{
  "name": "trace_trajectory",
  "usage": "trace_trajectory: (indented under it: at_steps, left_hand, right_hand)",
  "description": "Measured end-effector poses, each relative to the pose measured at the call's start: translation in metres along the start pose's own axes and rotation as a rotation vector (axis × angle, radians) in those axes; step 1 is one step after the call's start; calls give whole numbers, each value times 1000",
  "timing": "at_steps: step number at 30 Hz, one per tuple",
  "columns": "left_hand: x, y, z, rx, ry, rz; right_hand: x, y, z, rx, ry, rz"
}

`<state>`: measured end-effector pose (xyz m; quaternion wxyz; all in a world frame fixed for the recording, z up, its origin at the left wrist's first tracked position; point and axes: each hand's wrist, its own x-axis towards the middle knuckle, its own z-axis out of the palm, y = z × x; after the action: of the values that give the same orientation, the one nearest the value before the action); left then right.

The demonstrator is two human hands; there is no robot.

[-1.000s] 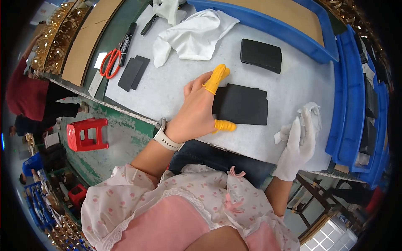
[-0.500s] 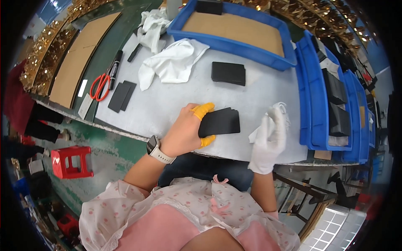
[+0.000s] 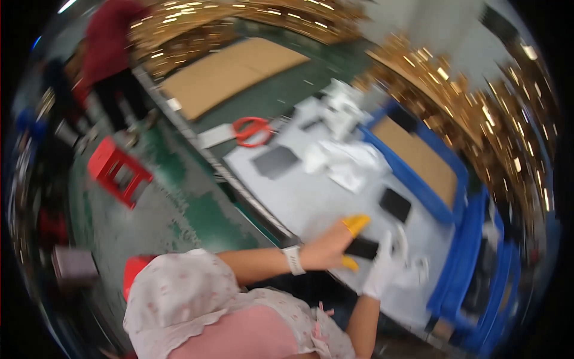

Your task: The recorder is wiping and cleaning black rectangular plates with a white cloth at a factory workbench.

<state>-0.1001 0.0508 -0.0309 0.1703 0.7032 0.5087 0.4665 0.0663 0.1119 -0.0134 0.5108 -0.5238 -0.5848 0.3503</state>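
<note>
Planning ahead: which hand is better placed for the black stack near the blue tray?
Probably the right hand: its gloved fingers lie nearer that stack, while the left hand holds other black cards. Blur hides whether the right is empty.

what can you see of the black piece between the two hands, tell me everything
The black piece looks flat, dark and roughly four-sided, with no separate parts standing out. It shows against the pale work surface, near the edge closest to the person. The left hand, with yellow covers on a finger and thumb, spans its left end; the white-gloved right hand is at its right end. Blur hides its material, any layers and the exact points of contact.
</note>
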Motion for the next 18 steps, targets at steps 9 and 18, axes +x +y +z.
trace_trajectory:
  at_steps: [9,18]
  left_hand:
    - [-11,30,57,-633,394,-417]
    - [-17,40,77,-996,207,-468]
  right_hand:
    - [-24,7,24,-56,69,-108]
    - [-1,20,11,-140,171,-368]
